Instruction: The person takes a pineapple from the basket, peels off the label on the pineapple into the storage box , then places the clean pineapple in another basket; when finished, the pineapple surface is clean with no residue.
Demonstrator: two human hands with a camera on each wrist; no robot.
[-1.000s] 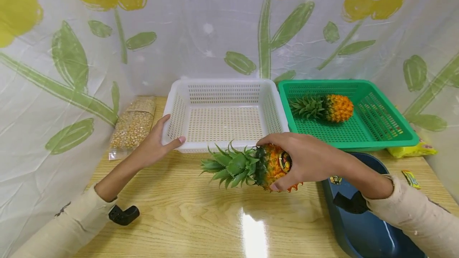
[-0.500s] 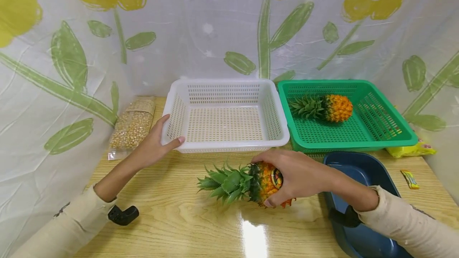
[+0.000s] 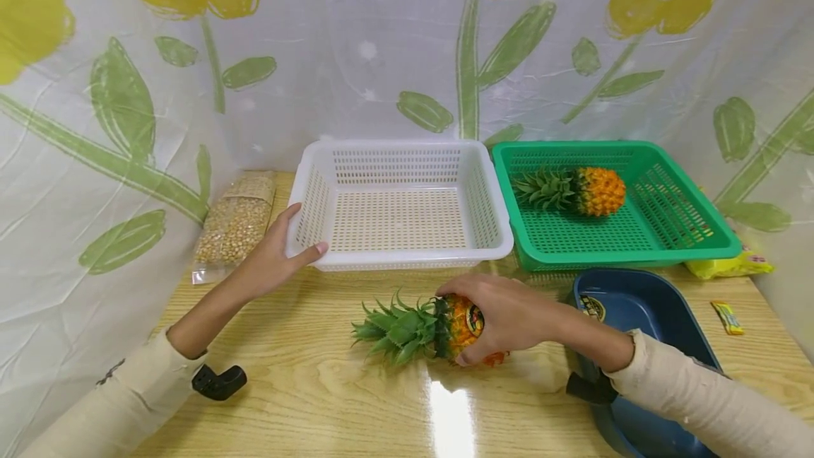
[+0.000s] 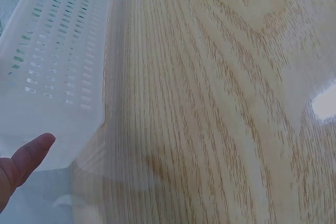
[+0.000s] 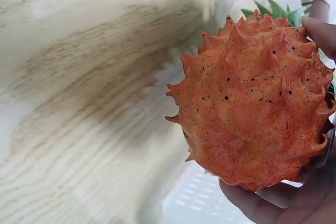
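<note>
Pale fabric printed with big yellow flowers and green leaves, a flower-print curtain (image 3: 356, 48), hangs behind and at both sides of a wood-grain bench (image 3: 331, 401). At the far left, against the curtain, lies a clear bag of dried corn kernels (image 3: 235, 228). Just right of it, the left hand (image 3: 273, 253) grips the near left corner of a white perforated plastic basket (image 3: 407, 257), its thumb over the near rim and its fingers along the left wall. A black wrist device (image 3: 219, 382) shows at that sleeve's cuff.

In front of the white basket is a pineapple (image 3: 456, 316) on its side, spiky green crown to the left, with a round dark sticker (image 3: 475, 320) on its orange rind. The right hand (image 3: 509, 313) is clamped over its body from above, well apart from the left one; whether the fruit's underside touches the bench I cannot tell.

Beside the white basket stands a green perforated plastic basket (image 3: 636, 256), with a second pineapple (image 3: 572, 193) lying in it, crown leftward. Nearer, a dark blue basin (image 3: 636, 295) sits partly under the right forearm. Farthest right are a yellow bag (image 3: 731, 266), partly hidden by the green basket, and a small yellow packet (image 3: 727, 318).
</note>
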